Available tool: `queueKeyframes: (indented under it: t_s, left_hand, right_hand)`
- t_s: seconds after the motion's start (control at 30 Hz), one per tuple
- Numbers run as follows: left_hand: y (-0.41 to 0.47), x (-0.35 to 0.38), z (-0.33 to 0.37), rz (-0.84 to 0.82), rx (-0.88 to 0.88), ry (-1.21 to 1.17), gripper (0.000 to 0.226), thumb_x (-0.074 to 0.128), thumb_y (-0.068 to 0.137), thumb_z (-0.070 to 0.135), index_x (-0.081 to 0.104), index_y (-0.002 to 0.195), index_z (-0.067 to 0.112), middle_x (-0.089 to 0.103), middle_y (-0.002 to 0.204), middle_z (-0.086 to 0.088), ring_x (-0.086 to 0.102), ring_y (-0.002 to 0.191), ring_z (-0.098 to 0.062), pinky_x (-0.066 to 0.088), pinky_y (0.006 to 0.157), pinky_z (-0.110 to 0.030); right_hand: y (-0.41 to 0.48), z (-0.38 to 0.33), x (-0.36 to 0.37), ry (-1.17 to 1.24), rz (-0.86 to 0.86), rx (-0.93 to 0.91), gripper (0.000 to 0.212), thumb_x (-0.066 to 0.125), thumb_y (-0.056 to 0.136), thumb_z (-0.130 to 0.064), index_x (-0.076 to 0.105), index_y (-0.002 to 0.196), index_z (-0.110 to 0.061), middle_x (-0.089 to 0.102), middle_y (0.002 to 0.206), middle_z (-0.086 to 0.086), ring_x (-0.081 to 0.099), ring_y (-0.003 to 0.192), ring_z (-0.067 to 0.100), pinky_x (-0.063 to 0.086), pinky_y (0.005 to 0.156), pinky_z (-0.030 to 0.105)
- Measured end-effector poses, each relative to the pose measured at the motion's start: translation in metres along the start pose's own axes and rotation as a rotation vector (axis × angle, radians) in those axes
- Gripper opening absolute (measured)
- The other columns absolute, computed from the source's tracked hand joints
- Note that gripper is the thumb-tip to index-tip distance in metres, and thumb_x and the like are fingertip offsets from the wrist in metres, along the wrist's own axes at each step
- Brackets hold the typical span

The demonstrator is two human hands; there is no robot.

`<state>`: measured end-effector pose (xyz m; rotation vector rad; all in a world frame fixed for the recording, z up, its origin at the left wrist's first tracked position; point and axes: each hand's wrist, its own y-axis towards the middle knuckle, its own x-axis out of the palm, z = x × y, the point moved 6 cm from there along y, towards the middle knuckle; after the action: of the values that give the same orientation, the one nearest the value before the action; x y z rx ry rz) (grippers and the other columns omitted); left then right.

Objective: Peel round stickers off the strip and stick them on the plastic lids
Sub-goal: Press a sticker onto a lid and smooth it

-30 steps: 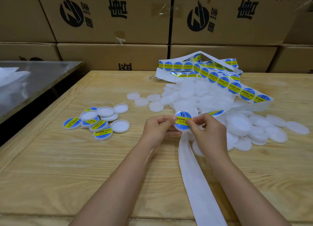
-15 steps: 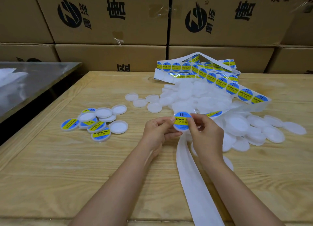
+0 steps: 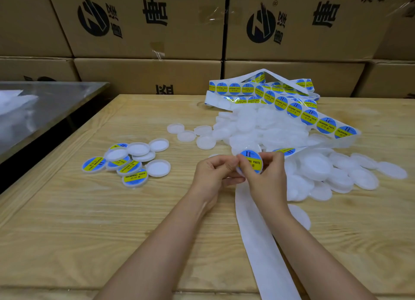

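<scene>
— Holding what, just above the worktop [image 3: 89, 232]?
— Gripped a round plastic lid [image 3: 251, 161], face up toward the camera, with a blue-and-yellow "SOLDERING PASTE" sticker [image 3: 248, 153] on it. Pinched by the right hand [image 3: 267, 176], with thumb laid across the sticker and fingers [image 3: 272, 160] curled behind the right rim.
— And the left hand [image 3: 213, 174]?
— Curled at the lid's left edge, pinching it there.
— Sticker strip [image 3: 292, 106]?
— Lay looped over the far side of the heap of plain white lids [image 3: 269, 124]; trailed its bare backing [image 3: 265, 250] toward the near edge, between the forearms.
— Finished ones?
— Sat as a small cluster of labelled lids [image 3: 132, 165] well to the left, several turned hollow side up.
</scene>
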<state>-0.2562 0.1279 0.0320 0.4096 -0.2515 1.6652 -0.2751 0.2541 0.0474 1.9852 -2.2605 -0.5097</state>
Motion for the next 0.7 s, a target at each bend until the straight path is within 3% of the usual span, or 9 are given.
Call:
queueKeyframes:
  t_s: [0.13,0.3,0.53,0.7]
  left_hand:
    - [0.002,-0.003,-0.001,0.014,-0.022,-0.090,0.013,0.065,0.072,0.021,0.070,0.065,0.011,0.069,0.066,-0.007,0.069,0.063,-0.017,0.055,0.057,-0.024]
    - [0.004,-0.013,-0.003,0.064,-0.096,-0.180,0.015,0.064,0.075,0.020,0.067,0.073,0.006,0.071,0.071,-0.008,0.067,0.058,-0.013,0.055,0.053,-0.022]
    - [0.005,-0.010,-0.003,0.045,-0.106,-0.170,0.021,0.065,0.072,0.022,0.068,0.083,0.003,0.071,0.075,-0.008,0.065,0.058,-0.012,0.053,0.052,-0.020]
    - [0.003,-0.005,-0.004,0.017,-0.111,-0.154,0.015,0.059,0.086,0.015,0.068,0.088,0.002,0.073,0.081,-0.009,0.068,0.069,-0.014,0.054,0.055,-0.018]
  right_hand:
    - [-0.002,-0.004,0.007,0.055,-0.110,-0.033,0.037,0.074,0.078,-0.030,0.044,0.098,-0.022,0.058,0.092,-0.012,0.056,0.075,-0.011,0.042,0.063,0.007]
    - [-0.006,-0.010,0.008,0.083,-0.172,-0.109,0.036,0.076,0.078,-0.021,0.046,0.096,-0.033,0.062,0.092,-0.008,0.058,0.074,-0.001,0.044,0.063,0.009]
    - [0.000,-0.010,-0.004,0.063,-0.099,-0.158,0.019,0.065,0.087,-0.019,0.054,0.086,-0.035,0.065,0.076,-0.012,0.059,0.070,0.007,0.049,0.064,0.019]
    - [0.003,-0.010,-0.012,0.045,-0.011,-0.175,0.020,0.058,0.092,-0.021,0.056,0.078,-0.034,0.066,0.070,-0.016,0.059,0.058,0.010,0.050,0.057,0.025]
